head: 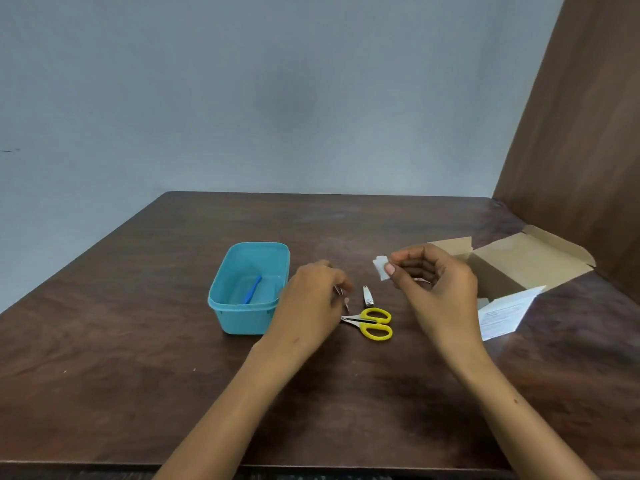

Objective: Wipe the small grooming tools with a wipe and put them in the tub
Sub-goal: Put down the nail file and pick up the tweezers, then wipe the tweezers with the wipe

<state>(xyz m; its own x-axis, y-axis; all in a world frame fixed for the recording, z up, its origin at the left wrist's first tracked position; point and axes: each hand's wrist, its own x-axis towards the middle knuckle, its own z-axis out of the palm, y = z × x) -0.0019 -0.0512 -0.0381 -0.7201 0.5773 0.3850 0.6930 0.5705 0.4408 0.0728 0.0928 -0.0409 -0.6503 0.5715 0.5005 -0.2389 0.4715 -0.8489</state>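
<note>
Tweezers (341, 296) sit pinched in our left hand (313, 299) beside the tub (221, 292), right hand (436, 285) pinching the wipe (381, 267) just above, ready to clean them, while clipper (367, 296) and scissors (372, 323) wait on the table (138, 341) between.

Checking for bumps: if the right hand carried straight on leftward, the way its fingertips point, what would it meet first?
Probably nothing nearby: the right hand, pinching the wipe, is raised above the table. The tub lies further along, likely lower, though depth is unclear.
</note>
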